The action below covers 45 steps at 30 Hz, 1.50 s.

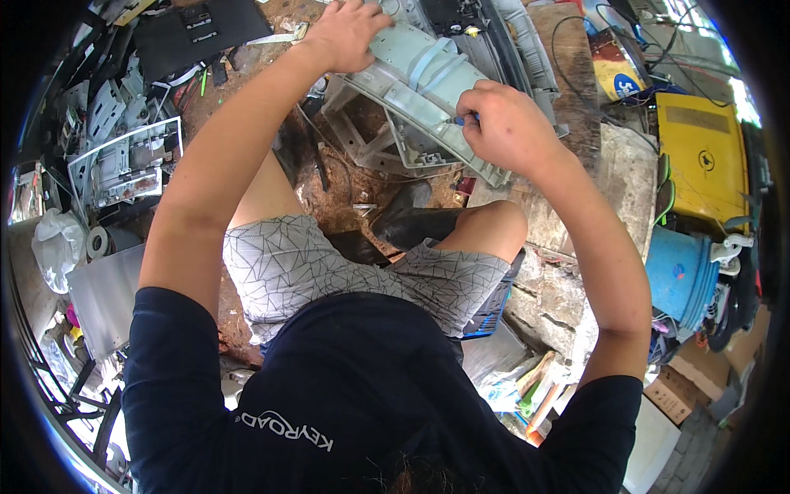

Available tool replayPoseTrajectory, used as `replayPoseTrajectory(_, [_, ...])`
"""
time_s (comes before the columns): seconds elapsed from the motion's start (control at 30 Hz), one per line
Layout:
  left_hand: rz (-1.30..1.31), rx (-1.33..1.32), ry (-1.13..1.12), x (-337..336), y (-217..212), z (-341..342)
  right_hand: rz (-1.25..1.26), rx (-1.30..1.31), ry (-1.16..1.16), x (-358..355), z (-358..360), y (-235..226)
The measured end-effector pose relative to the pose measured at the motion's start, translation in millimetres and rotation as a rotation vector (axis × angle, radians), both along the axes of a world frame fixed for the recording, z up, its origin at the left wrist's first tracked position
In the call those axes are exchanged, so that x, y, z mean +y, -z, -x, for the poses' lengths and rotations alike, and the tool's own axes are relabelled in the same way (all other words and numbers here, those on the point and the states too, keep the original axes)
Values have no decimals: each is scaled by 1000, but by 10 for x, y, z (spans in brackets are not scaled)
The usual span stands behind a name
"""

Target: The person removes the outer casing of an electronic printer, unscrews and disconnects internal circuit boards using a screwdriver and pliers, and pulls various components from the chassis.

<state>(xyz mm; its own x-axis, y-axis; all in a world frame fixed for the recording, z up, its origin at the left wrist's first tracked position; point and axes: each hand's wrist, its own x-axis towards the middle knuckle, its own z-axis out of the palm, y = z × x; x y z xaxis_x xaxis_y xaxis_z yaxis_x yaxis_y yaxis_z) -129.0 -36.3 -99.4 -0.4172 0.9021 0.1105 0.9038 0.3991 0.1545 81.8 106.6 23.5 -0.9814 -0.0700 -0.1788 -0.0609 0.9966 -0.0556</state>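
A long pale green plastic machine panel [424, 74] lies aslant in front of me, with ribs along its top and a slotted near edge. My left hand [350, 37] grips its far left end, fingers bent over the edge. Over the panel's right part, my right hand [512, 123] is closed in a fist. A bit of something blue [461, 121] pokes out by the thumb, close to the panel; the rest is hidden in the fist, so its kind does not show. Below the panel sits a grey plastic frame [354, 123].
A worn wooden bench [621, 181] runs along my right. Beyond it stand a yellow case [704, 160] and a blue bucket [679, 272]. Metal frames and scrap parts [123, 165] pile up at left, near a black flat panel [197, 37]. Dark cables [559, 49] loop at the far right.
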Motion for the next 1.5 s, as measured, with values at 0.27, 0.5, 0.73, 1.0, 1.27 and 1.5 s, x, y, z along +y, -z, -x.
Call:
replayPoseTrajectory(0.27, [-159,31,-30,23,151,-359,-260,-214,179,-172,95,-152])
replayPoseTrajectory(0.5, [-334,-453,232,251,442,-1141,-117,-47,-116,3,114,-23])
replayPoseTrajectory(0.73, [-426,-480,212,325,516,-1138,0,-5,10,63,-22,-28])
replayPoseTrajectory(1.0, [-452,-432,219,387,511,-1112,289,396,118,189,-159,195])
replayPoseTrajectory(1.27, [-347,-439,178,391,418,-1128,66,312,118,79,-224,149])
replayPoseTrajectory(1.5, [-382,-476,210,392,503,-1121,162,233,-56,148,-126,117])
